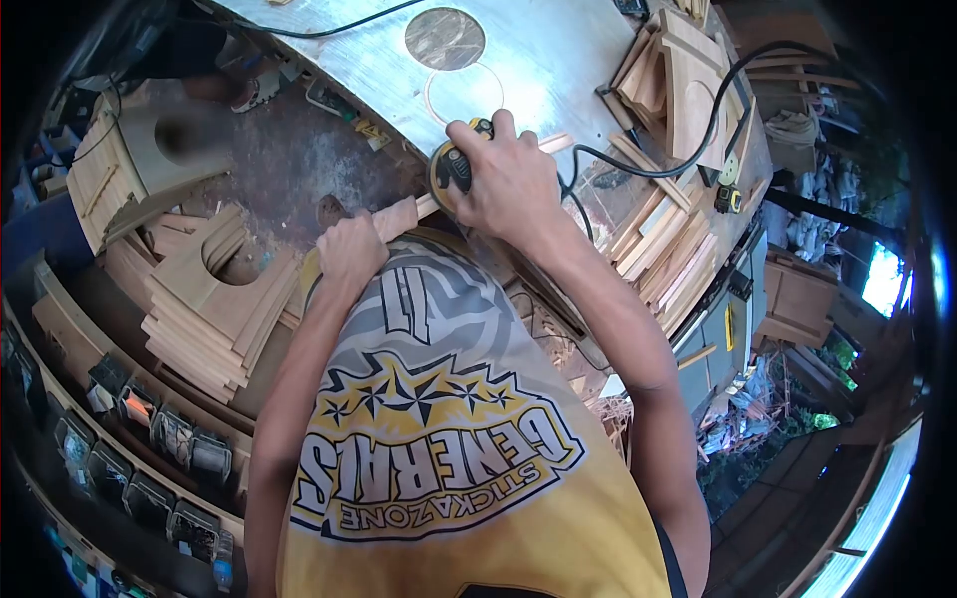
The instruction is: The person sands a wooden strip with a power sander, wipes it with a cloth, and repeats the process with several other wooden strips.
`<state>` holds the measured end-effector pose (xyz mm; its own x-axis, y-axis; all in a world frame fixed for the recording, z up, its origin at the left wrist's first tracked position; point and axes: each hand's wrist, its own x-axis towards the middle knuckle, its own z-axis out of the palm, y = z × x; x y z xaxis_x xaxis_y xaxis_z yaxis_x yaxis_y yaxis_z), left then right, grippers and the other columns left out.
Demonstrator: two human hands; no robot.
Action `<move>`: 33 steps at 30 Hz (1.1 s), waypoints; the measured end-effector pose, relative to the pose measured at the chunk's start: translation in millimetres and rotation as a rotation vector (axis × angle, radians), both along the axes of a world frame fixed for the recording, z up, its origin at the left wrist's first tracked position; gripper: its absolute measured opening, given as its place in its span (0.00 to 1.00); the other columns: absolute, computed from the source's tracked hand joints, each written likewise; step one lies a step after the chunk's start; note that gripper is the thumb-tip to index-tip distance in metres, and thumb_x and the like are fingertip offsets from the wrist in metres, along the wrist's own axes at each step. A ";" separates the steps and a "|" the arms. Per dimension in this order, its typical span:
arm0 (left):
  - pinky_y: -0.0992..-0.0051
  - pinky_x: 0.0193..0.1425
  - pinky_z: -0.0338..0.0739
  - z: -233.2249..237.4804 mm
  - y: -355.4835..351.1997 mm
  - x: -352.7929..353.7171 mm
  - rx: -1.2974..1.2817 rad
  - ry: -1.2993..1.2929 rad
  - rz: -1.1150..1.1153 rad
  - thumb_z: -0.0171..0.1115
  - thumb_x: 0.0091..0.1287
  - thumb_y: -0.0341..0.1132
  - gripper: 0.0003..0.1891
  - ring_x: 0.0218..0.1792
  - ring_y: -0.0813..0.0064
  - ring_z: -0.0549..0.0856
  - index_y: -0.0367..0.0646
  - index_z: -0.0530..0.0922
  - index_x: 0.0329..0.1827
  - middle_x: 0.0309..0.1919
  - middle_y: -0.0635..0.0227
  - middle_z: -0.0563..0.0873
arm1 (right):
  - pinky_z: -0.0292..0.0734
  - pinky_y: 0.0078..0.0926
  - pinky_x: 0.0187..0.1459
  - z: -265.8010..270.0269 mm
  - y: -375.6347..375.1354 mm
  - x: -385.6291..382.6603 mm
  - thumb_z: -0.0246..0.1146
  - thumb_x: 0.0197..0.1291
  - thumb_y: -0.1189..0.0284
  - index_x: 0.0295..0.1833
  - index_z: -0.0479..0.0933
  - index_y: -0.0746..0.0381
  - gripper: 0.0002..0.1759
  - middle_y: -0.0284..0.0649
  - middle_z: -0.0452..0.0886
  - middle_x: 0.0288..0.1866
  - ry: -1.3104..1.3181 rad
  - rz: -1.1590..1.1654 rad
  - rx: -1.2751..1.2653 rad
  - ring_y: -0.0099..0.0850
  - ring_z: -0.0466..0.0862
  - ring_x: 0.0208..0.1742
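Observation:
My right hand point(510, 179) is closed over a yellow and black power sander point(454, 171), which sits on a narrow wooden strip point(427, 207) at the workbench edge. A black cord trails from the sander's right side. Close to my body, my left hand point(351, 251) wraps around the near end of the same strip, fingers closed. The strip's far end shows beyond my right hand, over the bench. Much of the sander's underside and the middle of the strip are hidden.
The pale workbench top point(349, 60) has a round hole and a thin ring outline. Wooden strips point(678, 249) and cut panels point(693, 85) lie to the right, beside a black cable point(688, 159). Stacked panels with round cutouts point(204, 309) stand left. Another person's foot point(257, 92) shows upper left.

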<state>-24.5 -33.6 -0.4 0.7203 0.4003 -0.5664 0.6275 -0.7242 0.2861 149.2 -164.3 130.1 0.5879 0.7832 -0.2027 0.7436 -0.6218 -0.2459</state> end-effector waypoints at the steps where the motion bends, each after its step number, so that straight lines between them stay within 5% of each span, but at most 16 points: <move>1: 0.47 0.51 0.85 1.4 0.3 1.1 -0.011 -0.001 -0.005 0.65 0.62 0.31 0.12 0.44 0.41 0.92 0.35 0.86 0.47 0.40 0.40 0.91 | 0.86 0.54 0.37 0.3 -0.5 0.4 0.75 0.55 0.62 0.57 0.76 0.52 0.25 0.58 0.75 0.51 -0.010 -0.005 -0.015 0.63 0.85 0.43; 33: 0.49 0.54 0.85 0.2 3.1 17.2 -0.010 -0.083 0.030 0.64 0.63 0.31 0.11 0.46 0.42 0.92 0.36 0.87 0.45 0.41 0.40 0.91 | 0.85 0.55 0.40 4.0 2.8 -4.5 0.72 0.55 0.62 0.60 0.76 0.47 0.26 0.54 0.76 0.51 -0.006 0.029 -0.043 0.63 0.85 0.44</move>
